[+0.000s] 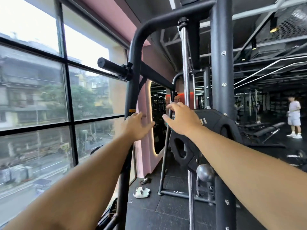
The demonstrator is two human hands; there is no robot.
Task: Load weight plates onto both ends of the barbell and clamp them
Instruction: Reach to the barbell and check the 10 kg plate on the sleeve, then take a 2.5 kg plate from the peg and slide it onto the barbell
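Black weight plate (216, 121): centre-right, just beyond right hand (181, 119), farther from left hand (136, 127).
Hands: both spread, empty.
Barbell sleeve (113, 67): above-left, axis slanting toward centre.

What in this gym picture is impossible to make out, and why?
- Head view: the barbell's far end is hidden behind the rack upright.
- Head view: the weight plate's label is mostly covered by the right hand.
- Head view: the street beyond the window is blurred.
- Head view: the fingers of the left hand are blurred, so contact with the frame is unclear.
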